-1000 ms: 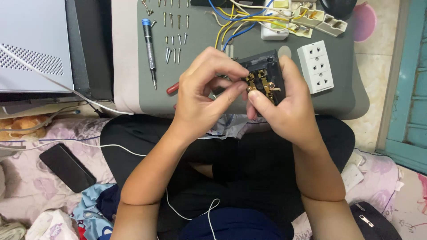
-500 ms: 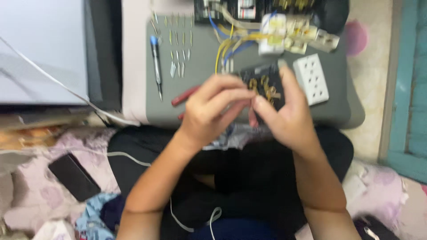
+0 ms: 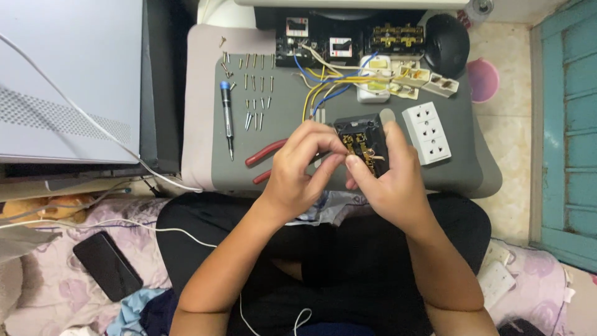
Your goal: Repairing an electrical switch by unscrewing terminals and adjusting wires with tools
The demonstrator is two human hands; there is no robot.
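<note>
The black socket body (image 3: 364,144) is held up just above the grey desk (image 3: 292,168), its open back turned to the camera so the brass contacts inside show. It is a small dark block, tilted a little, with its upper edge pointing away from the person. The right hand (image 3: 392,180) cradles it from below and from the right, while the left hand (image 3: 298,171) pinches at the brass parts with its fingertips (image 3: 339,149).

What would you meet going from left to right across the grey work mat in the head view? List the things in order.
Blue-handled screwdriver → rows of screws → red plier handles → left hand → black socket body held by right hand → white three-outlet faceplate.
</note>
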